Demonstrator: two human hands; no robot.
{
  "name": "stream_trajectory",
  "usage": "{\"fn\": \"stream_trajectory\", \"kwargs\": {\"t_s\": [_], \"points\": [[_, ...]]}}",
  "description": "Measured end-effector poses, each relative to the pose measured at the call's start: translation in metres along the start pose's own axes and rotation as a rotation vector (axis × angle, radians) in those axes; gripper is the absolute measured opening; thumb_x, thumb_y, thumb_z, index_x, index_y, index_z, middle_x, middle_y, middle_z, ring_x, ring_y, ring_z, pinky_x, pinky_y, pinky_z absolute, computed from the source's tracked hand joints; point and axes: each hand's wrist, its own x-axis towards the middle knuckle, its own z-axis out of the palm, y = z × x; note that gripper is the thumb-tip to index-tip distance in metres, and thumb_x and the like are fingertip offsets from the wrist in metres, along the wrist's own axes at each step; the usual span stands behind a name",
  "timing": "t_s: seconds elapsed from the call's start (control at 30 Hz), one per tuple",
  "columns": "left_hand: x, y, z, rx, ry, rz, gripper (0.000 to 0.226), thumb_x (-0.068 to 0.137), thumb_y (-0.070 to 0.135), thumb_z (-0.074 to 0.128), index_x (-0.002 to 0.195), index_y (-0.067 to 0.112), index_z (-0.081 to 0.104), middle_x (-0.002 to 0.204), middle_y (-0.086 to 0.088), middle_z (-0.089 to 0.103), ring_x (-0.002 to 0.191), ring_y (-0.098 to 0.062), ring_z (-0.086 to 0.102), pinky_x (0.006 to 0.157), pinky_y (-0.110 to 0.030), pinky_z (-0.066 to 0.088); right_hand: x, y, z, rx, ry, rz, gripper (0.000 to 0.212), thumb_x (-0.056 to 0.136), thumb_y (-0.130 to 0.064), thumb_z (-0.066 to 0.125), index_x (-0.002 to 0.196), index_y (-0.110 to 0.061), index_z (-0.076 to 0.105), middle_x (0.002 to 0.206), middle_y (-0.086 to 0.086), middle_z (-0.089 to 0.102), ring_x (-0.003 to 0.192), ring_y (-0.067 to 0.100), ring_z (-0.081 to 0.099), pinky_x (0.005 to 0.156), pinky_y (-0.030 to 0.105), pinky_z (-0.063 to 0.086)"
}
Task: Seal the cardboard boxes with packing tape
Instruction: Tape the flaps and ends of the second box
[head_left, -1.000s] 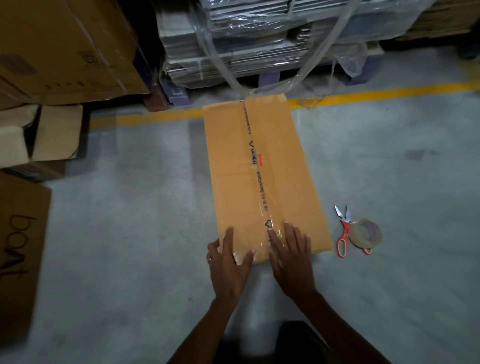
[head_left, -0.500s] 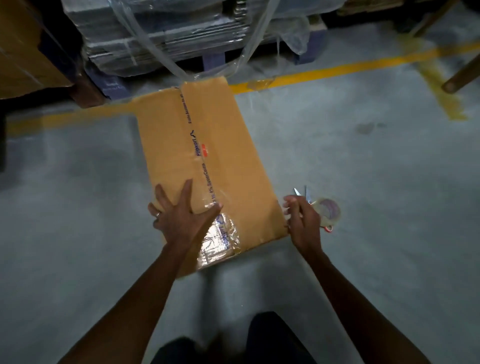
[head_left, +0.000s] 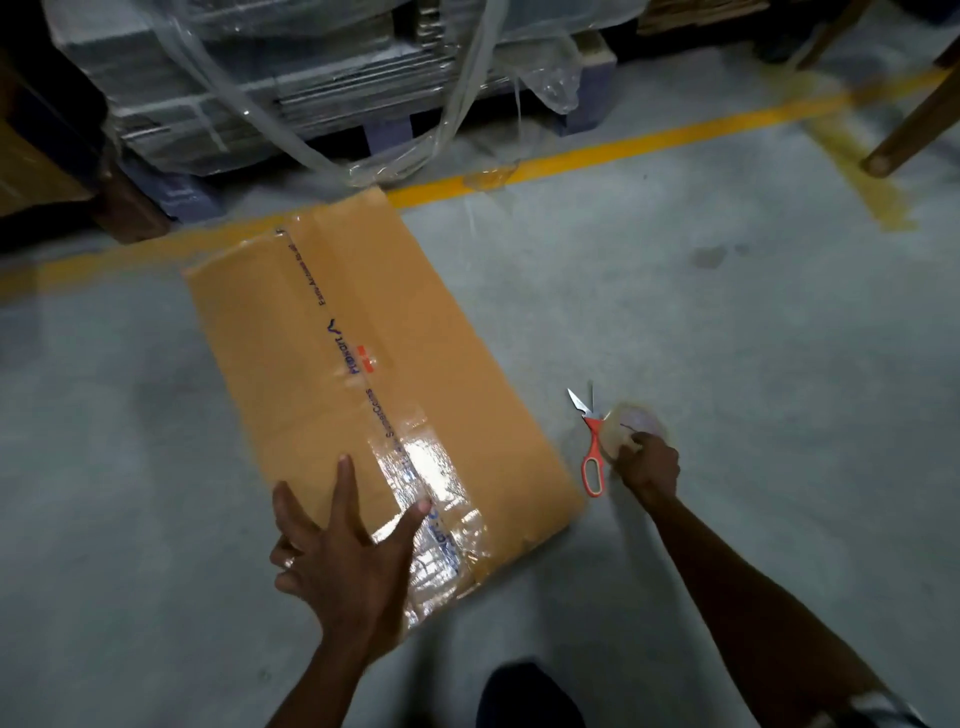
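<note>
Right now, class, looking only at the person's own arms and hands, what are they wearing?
Both forearms are bare. The left hand has a ring on one of its fingers. The right hand shows no ring or glove. At the lower right corner, a pale sleeve edge shows at the right arm.

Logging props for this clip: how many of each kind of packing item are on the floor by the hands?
Cardboard box: 1
Tape roll: 1
Scissors: 1
Total: 3
</note>
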Motion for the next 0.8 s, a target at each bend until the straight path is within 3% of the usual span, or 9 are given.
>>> {"fn": "stream_trajectory", "kwargs": {"t_s": [0.07,0.13,0.2,0.27,0.37,0.47,0.57,0.67,0.8], "points": [[-0.024,-0.001,0.004,-0.038,-0.030,-0.040,0.103,0.062,0.085,0.072,0.151,0.061,0.027,0.166,0.011,-0.015,0.142,-0.050,0.024,0.115,-0.065,0.020,-0.013,-0.011,-0.020,0.092,0.018,-0.106,0.032,0.089,-0.033,0.054,0.102,-0.018,0.079,0.105,0.017,0.077,0.109,0.034,0.069,0.091,0.033,0.046],[-0.047,-0.002,0.005,-0.077,-0.075,-0.085,0.101,0.064,0.072,0.081,0.149,0.061,0.028,0.165,0.010,-0.016,0.142,-0.048,0.024,0.115,-0.065,0.019,-0.033,-0.027,-0.047,0.138,0.037,-0.206,0.032,0.089,-0.042,0.050,0.079,-0.025,0.075,0.077,0.001,0.077,0.084,0.018,0.074,0.077,0.030,0.050],[-0.061,0.003,0.000,-0.109,-0.111,-0.151,0.094,0.061,0.064,0.086,0.142,0.057,0.038,0.164,0.007,-0.011,0.145,-0.043,0.019,0.117,-0.063,0.017,-0.064,-0.047,-0.073,0.230,0.010,-0.324,0.025,0.098,-0.033,0.057,0.082,-0.026,0.075,0.070,-0.005,0.074,0.070,0.006,0.072,0.068,0.023,0.054],[-0.060,0.014,-0.011,-0.098,-0.057,-0.160,0.091,0.053,0.072,0.081,0.133,0.050,0.042,0.163,0.004,-0.001,0.150,-0.033,0.012,0.117,-0.062,0.017,-0.099,-0.070,-0.091,0.371,-0.066,-0.432,0.014,0.101,-0.020,0.063,0.103,-0.023,0.077,0.074,-0.009,0.077,0.071,0.002,0.073,0.066,0.013,0.054],[-0.029,0.037,-0.033,-0.225,-0.013,0.078,0.106,0.050,0.084,0.063,0.142,0.040,0.035,0.158,0.006,0.017,0.150,-0.023,0.018,0.117,-0.057,0.025,-0.133,-0.105,-0.099,0.468,-0.190,-0.542,0.024,0.099,-0.018,0.065,0.122,-0.019,0.072,0.080,-0.005,0.079,0.076,0.010,0.076,0.075,0.020,0.059],[0.014,0.069,-0.059,-0.512,-0.326,0.286,0.128,0.048,0.080,0.079,0.156,0.044,0.020,0.155,0.022,0.021,0.140,0.002,0.022,0.117,-0.040,0.027,-0.158,-0.142,-0.096,0.536,-0.293,-0.622,0.025,0.098,-0.014,0.066,0.119,-0.027,0.070,0.076,-0.003,0.078,0.073,0.010,0.075,0.072,0.017,0.056],[0.052,0.091,-0.078,-0.510,-0.539,0.499,0.143,0.043,0.063,0.097,0.157,0.054,0.011,0.163,0.022,0.019,0.146,0.003,0.024,0.116,-0.027,0.030,-0.179,-0.175,-0.088,0.527,-0.408,-0.717,0.019,0.099,-0.013,0.065,0.105,-0.028,0.074,0.073,-0.003,0.076,0.068,0.007,0.072,0.067,0.015,0.053],[0.078,0.087,-0.088,-0.403,-0.457,0.686,0.124,0.050,0.041,0.103,0.154,0.044,0.036,0.149,0.018,0.039,0.136,0.001,0.042,0.102,-0.016,0.042,-0.185,-0.191,-0.072,0.498,-0.456,-0.727,0.015,0.101,-0.020,0.064,0.102,-0.011,0.076,0.076,0.003,0.076,0.069,0.016,0.074,0.065,0.023,0.056],[0.088,0.067,-0.092,-0.391,-0.280,0.718,0.075,0.060,0.025,0.099,0.128,0.026,0.070,0.120,0.019,0.059,0.110,0.004,0.059,0.088,-0.018,0.053,-0.192,-0.207,-0.057,0.540,-0.493,-0.637,0.025,0.099,-0.022,0.066,0.116,-0.005,0.074,0.072,0.006,0.075,0.065,0.019,0.072,0.061,0.023,0.052]]}}
